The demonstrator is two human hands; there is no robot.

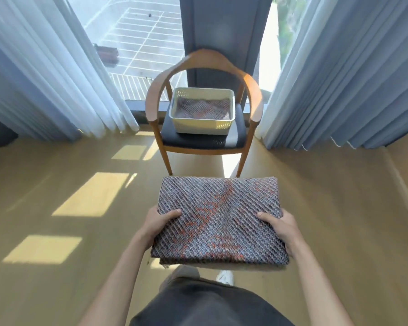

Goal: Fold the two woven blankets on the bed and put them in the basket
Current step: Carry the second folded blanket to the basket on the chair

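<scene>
Carry step: second blanket [219, 222] is folded and held flat between both hands, well short of the basket [202, 110] on the chair [204, 67]. First blanket [201, 109] already sits in the basket. Left hand [159, 223] and right hand [279, 228] clamp opposite edges, thumbs on top, other fingers hidden beneath. Next, probably: walk up, lower it squarely onto the first.
</scene>
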